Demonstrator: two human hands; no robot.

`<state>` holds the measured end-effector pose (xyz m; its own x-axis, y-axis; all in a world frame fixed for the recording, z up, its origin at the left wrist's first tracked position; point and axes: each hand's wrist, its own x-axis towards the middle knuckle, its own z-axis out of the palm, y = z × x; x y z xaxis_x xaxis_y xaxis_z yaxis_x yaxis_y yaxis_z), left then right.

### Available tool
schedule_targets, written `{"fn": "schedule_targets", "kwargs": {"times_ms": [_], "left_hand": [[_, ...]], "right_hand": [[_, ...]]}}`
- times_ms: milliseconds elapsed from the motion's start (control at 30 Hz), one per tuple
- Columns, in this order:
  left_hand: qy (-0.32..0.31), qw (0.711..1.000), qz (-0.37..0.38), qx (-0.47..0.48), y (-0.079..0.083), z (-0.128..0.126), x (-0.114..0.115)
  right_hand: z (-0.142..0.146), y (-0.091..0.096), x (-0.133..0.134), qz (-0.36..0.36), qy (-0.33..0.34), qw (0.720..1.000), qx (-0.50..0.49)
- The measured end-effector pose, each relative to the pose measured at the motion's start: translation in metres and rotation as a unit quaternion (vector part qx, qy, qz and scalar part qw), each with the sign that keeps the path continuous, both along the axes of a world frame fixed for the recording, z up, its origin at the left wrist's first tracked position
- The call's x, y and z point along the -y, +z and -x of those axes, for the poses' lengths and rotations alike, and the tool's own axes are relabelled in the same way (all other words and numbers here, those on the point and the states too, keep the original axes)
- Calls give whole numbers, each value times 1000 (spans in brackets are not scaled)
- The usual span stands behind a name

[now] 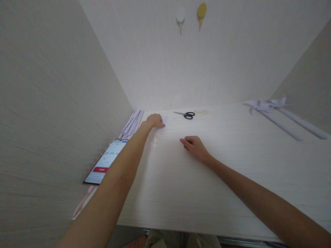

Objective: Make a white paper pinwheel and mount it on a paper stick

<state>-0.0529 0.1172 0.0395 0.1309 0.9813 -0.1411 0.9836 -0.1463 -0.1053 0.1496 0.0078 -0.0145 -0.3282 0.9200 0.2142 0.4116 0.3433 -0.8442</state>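
Step looks like a pick-up: left hand (155,121) curled at flat white paper piece (164,119), far-left corner of white wood-grain surface (165,193), can't tell if gripping; right hand (193,146) loosely fisted, nothing visible inside; next probably calls for a sure pinch

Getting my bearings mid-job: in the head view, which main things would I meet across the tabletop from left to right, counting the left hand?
Phone, bundle of paper sticks, left hand, scissors, paper pinwheels.
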Motion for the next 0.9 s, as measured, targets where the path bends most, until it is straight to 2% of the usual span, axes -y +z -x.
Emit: {"fn": "schedule_targets", "kwargs": {"times_ms": [900], "left_hand": [[9,1000,-10,-3,-3,1,-2]], "right_hand": [[1,1,0,-7,-2,1000,6]]}}
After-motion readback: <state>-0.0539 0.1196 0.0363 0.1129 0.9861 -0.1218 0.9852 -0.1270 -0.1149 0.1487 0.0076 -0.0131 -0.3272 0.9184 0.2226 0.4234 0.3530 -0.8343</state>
